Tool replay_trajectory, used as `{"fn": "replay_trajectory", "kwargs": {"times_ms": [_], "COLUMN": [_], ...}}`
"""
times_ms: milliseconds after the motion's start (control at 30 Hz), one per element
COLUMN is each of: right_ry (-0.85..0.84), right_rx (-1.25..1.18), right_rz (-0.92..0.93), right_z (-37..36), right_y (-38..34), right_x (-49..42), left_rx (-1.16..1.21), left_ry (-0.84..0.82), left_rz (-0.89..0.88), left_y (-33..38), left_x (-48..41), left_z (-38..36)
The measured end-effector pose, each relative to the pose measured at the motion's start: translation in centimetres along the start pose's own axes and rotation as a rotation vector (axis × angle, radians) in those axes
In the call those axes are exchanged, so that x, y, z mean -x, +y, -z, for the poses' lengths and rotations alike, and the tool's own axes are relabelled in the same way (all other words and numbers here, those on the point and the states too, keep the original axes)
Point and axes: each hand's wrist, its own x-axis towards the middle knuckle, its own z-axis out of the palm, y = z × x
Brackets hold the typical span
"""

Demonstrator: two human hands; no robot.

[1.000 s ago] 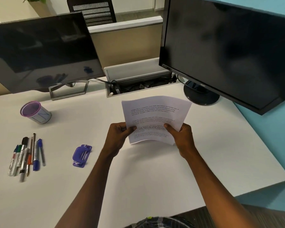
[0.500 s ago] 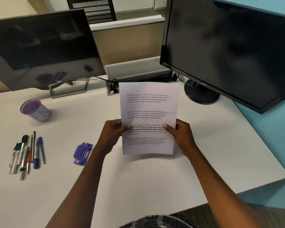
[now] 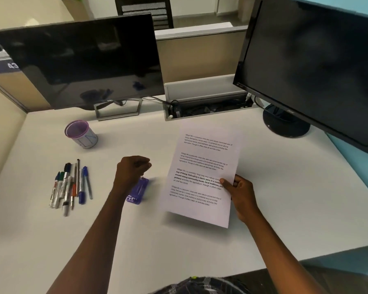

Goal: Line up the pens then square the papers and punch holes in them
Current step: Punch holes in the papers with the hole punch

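My right hand (image 3: 239,193) pinches the right edge of the printed papers (image 3: 202,172), which hang tilted just above the white desk (image 3: 200,251). My left hand (image 3: 132,169) holds nothing; its fingers are curled loosely and it hovers over the far end of the purple hole punch (image 3: 137,193), partly hiding it. Several pens and markers (image 3: 69,185) lie side by side on the left of the desk.
A purple-rimmed cup (image 3: 81,133) stands behind the pens. Two dark monitors, the left one (image 3: 81,60) and the right one (image 3: 310,60), stand at the back, with an open cable tray (image 3: 206,107) between them. The desk edge runs close on the right.
My left hand has let go of the papers and moved left over the hole punch. My right hand alone now holds the papers, lowered and tilted to the right.
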Motion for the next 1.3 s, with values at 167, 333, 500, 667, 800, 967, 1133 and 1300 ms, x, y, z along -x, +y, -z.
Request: {"fn": "replay_trajectory", "kwargs": {"times_ms": [167,333,500,667,800,967,1133,1300], "right_ry": [-0.016,-0.031,-0.053,-0.068,-0.084,-0.118,-0.140,-0.179], "right_rx": [0.025,0.084,0.127,0.188,0.240,0.299,0.349,0.380], "right_rz": [-0.060,-0.114,-0.151,-0.160,-0.174,-0.203,-0.210,-0.230], "right_z": [-2.2,-4.1,-5.3,-6.3,-6.7,-7.1,-7.7,-8.3], "right_y": [2.3,4.2,4.9,5.0,4.9,4.7,4.5,4.1], "right_x": [1.5,2.4,2.5,1.8,0.6,-0.9,-2.3,-3.5], "left_rx": [-0.303,-0.318,-0.369,-0.346,-0.280,-0.177,-0.130,-0.081], "left_ry": [0.004,-0.072,-0.117,-0.093,-0.048,0.015,0.055,0.061], "left_rz": [0.051,0.132,0.168,0.180,0.207,0.257,0.250,0.256], "left_y": [-2.9,-5.0,-5.1,-5.6,-5.9,-6.6,-6.7,-6.7], "left_x": [0.6,1.6,2.1,2.1,2.5,3.4,3.8,3.7], "left_z": [3.0,3.7,3.5,3.3,2.8,2.1,1.6,1.8]}}
